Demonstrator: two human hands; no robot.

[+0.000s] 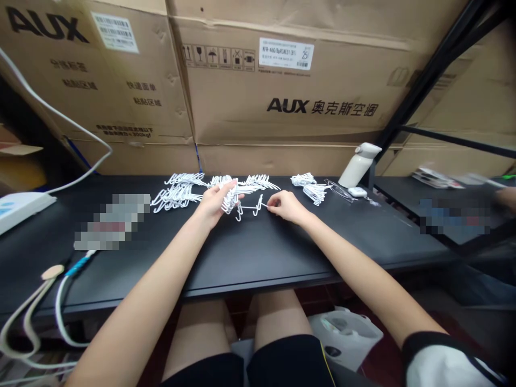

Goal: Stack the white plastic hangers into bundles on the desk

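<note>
A bundle of white wire hooks [229, 200] is gripped in my left hand [214, 203], above the middle of the black table. My right hand [285, 206] pinches the end of a thin white wire piece with hooks [257, 207], which spans the gap between both hands. Behind my hands lie rows of more white hooks: one pile [177, 196] at the left and another row [260, 181] in the middle. Two bundled clusters [315, 192] rest further right. Fingers partly hide where the held bundle is grasped.
A cream bottle [360, 164] stands at the back right, beside a small white case [357, 192] and cables. On the left are a power strip [26, 209] and a blurred-out phone-like object [115, 221]. Large cardboard boxes [282, 123] wall the back. Another person's hand [507, 198] shows at far right.
</note>
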